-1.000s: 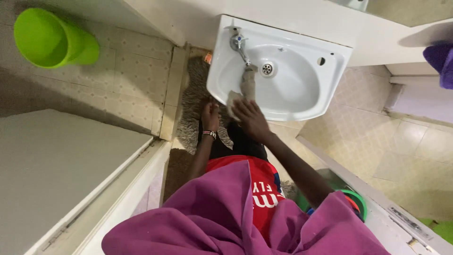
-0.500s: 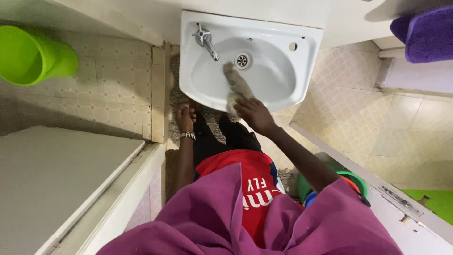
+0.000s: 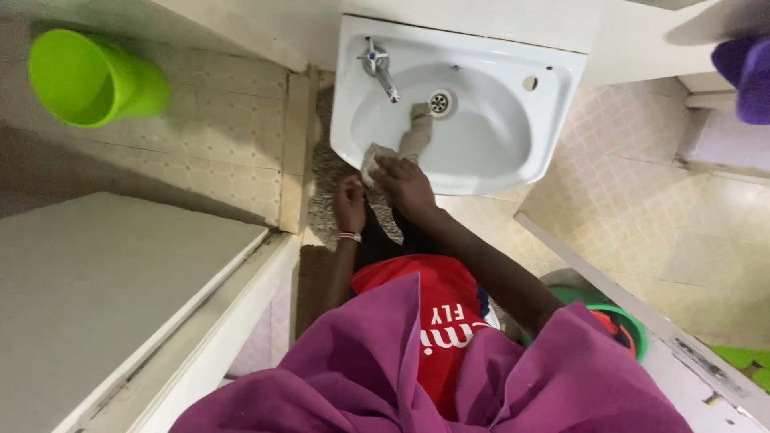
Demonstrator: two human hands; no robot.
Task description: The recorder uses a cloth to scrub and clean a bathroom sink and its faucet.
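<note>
Your right hand (image 3: 405, 186) has dragged the grey cloth (image 3: 401, 147) back toward the sink's (image 3: 553, 120) front rim, fingers pressed flat on it. Your left hand (image 3: 350, 204) curls beneath that rim. Beyond your fingertips the basin lies open to the drain (image 3: 439, 102).

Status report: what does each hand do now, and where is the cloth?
Right hand presses grey cloth on sink front rim. Left hand below rim, grip unclear. Cloth reaches toward drain. Nothing blocking.

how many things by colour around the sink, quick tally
white: 1, the sink
grey: 1, the cloth under the right hand
green: 2, the bucket and a basin
purple: 1, a towel
total: 5
</note>
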